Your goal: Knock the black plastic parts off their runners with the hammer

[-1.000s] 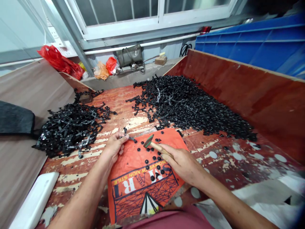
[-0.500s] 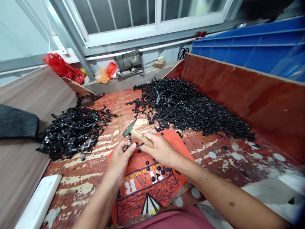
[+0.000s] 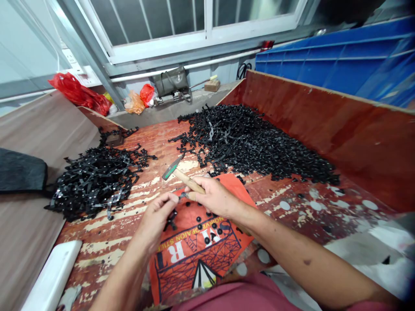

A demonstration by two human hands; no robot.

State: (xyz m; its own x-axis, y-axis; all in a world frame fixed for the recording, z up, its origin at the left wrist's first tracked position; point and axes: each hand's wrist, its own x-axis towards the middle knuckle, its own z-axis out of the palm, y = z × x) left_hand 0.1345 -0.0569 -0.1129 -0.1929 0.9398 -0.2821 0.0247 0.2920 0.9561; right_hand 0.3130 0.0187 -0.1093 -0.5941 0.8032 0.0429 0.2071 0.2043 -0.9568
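My right hand [image 3: 210, 195] is closed round the wooden handle of a hammer [image 3: 188, 180]. Its dark head with a green band points to the far left, raised over the bench. Fingertips of that same hand reach a small dark part between the two hands. My left hand [image 3: 158, 211] is closed in a pinch on a black jointed strip [image 3: 171, 221], which hangs below the fingers; its grip is partly hidden. Beneath both hands lies an orange printed cloth [image 3: 194, 259], with several round black caps [image 3: 207, 240] scattered on it.
A large heap of black parts [image 3: 246, 142] spreads at the back right, a smaller heap of jointed black strips [image 3: 94, 181] at the left. Wooden boards [image 3: 311, 116] wall the bench. A blue crate [image 3: 317, 56] stands behind the right board. A white slab-like object [image 3: 53, 274] lies front left.
My left hand has turned and drawn slightly left, and the black strip now hangs below it. The hammer stays in my right hand. The whole view has shifted slightly.
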